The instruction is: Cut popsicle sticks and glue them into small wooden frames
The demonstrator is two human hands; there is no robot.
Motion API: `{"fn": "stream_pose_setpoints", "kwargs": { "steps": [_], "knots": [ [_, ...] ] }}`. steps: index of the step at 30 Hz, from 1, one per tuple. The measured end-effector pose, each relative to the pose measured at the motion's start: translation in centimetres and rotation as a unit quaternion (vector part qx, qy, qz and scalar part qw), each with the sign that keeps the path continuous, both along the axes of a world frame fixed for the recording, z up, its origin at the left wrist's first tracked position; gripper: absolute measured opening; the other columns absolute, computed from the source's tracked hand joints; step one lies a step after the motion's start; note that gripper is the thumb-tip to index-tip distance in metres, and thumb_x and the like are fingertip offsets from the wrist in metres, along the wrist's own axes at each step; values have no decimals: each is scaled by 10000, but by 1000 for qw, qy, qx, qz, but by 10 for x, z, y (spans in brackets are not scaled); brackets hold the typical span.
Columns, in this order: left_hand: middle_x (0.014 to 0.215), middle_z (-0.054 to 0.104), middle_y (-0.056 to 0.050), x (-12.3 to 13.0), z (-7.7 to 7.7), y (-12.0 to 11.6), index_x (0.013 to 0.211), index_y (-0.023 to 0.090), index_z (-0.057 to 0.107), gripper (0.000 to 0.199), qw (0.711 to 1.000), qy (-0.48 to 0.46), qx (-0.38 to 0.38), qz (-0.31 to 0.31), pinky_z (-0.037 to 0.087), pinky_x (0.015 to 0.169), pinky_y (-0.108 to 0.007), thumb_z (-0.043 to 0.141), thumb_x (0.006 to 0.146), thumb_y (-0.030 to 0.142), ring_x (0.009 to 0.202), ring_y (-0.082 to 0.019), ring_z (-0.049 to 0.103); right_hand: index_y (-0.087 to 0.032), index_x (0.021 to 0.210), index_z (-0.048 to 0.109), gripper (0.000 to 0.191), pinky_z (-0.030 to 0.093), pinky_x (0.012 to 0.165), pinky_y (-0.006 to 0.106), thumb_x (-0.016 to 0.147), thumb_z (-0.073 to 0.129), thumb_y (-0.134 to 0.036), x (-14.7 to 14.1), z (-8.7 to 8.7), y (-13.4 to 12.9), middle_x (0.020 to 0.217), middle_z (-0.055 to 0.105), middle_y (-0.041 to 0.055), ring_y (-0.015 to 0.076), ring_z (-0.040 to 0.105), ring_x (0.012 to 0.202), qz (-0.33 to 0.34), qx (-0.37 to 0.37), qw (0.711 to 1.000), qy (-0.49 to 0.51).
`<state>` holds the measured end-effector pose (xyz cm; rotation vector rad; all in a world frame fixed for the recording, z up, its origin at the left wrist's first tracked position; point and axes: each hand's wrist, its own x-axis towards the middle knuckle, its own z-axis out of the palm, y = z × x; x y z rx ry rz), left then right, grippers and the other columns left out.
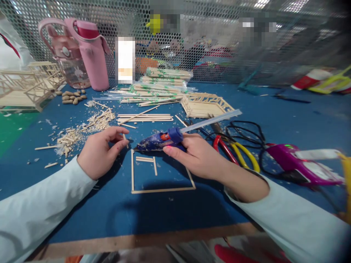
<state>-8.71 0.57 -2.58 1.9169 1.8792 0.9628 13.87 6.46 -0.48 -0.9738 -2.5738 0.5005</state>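
My right hand (193, 153) is wrapped round a blue hot glue gun (153, 141) with a long translucent glue stick (212, 120) out of its back end. The gun's nozzle points left and meets the upper left corner of a frame of thin wooden sticks (164, 190) lying on the blue table. Just left of that corner, my left hand (102, 149) pinches a short wooden stick (125, 140) between thumb and fingers. Inside the frame lie a few short stick pieces (144, 159). The gun and my right hand hide part of the frame's far side.
Behind the gun lie long sticks (153, 117) and bagged stick bundles (161, 87). Wood scraps (71, 138) are heaped at left, near a stick model (24, 89) and pink bottles (94, 58). At right are red-handled pliers (226, 149), yellow-handled pliers (245, 157), black cable and a purple device (290, 164).
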Motion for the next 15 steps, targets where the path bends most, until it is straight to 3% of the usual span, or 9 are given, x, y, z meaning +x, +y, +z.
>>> {"fn": "stream_pose_setpoints", "kwargs": {
  "steps": [15],
  "knots": [
    [729, 680, -15, 1, -1, -1, 968, 166, 624, 262, 1000, -22, 13, -12, 467, 664, -240, 525, 769, 304, 653, -136, 607, -146, 663, 593, 400, 388, 615, 266, 857, 380, -423, -1, 1, -1, 678, 622, 75, 175, 561, 653, 4, 16, 1000, -26]
  ]
}}
